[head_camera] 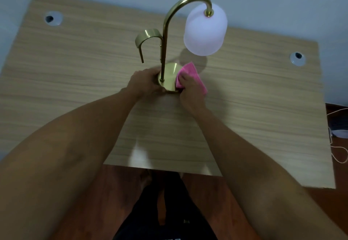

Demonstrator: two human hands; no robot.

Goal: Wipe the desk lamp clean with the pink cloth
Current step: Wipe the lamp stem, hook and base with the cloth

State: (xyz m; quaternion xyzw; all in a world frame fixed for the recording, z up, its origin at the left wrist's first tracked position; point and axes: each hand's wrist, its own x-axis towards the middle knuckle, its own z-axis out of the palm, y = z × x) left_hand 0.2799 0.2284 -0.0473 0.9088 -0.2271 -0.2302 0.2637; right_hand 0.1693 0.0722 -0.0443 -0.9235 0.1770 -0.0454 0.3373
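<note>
A brass desk lamp (164, 38) stands upright in the middle of the wooden desk (75, 81), with a curved neck, a white frosted shade (204, 30) hanging at the right and a curled brass leaf at the left. My left hand (145, 83) grips the left side of its round brass base (170, 72). My right hand (189, 87) presses the pink cloth (190, 72) against the right edge of that base. Part of the cloth is hidden under my fingers.
Two round cable grommets sit in the desk, one at the back left (53, 18) and one at the right (297, 58). A white cable (337, 155) and a dark object lie on the wooden floor beyond the desk's right edge. A grey wall is behind.
</note>
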